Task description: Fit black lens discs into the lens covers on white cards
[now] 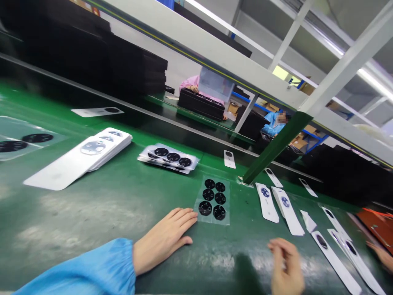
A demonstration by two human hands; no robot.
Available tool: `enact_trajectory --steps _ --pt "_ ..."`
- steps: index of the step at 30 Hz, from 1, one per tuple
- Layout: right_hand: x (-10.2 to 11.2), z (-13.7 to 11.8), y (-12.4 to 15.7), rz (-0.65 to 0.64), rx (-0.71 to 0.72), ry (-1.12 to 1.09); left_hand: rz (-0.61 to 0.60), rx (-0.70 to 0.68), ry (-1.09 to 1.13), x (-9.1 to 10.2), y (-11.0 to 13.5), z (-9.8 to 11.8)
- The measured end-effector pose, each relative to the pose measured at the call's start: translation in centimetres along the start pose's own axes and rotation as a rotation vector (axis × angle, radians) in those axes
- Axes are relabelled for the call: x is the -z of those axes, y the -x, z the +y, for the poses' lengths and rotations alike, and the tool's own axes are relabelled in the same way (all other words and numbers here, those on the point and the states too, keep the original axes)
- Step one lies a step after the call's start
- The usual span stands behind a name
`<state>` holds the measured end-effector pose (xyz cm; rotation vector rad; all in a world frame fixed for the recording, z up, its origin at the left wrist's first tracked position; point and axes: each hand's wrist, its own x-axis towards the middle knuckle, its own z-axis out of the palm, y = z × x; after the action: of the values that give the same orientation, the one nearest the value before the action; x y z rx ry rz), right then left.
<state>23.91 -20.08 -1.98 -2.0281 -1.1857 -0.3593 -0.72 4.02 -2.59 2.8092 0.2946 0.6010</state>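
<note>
- Clear plastic sheet with six black round discs (214,199): it lies flat on the glossy green worktop (92,209), between your two hands.
- Far left, mind your loose blue sleeve (101,266): it could brush the stack of long white cards with silvery round prints (66,166) if you swing wide.
- Just beyond your left hand, the pile of clear sheets with black discs (172,157) sits a little uneven; best not to nudge it.
- Your left hand (172,235) lies palm down, fingers extended and thumb apart, fingertips at the sheet's left edge. Press lightly on the clear margin, since fingers on the discs could smudge them.
- Your right hand (287,264) is curled, well apart from the sheet. It is blurred, so I cannot tell whether the fingertips meet or pinch anything. If you work the sheet, come in low and take a clear corner.
- Right, the white cards with blue-black round prints (288,211) lie just beyond that hand; a wide sweep could knock them askew.
</note>
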Motion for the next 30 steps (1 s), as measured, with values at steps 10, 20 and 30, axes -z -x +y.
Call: enact_trajectory --steps 10,20,30 --pt "-7.1 -8.9 -3.1 -0.461 0.607 -0.275 0.015 -0.013 -0.032 0.3 0.0 0.0" --pt "-8.6 3.3 -11.9 -0.222 0.126 -0.009 0.015 0.028 0.005 0.4 -0.1 0.4" --pt "-8.8 4.8 -11.5 -0.289 -0.086 -0.087 0.002 0.022 -0.022 0.7 -0.4 0.6"
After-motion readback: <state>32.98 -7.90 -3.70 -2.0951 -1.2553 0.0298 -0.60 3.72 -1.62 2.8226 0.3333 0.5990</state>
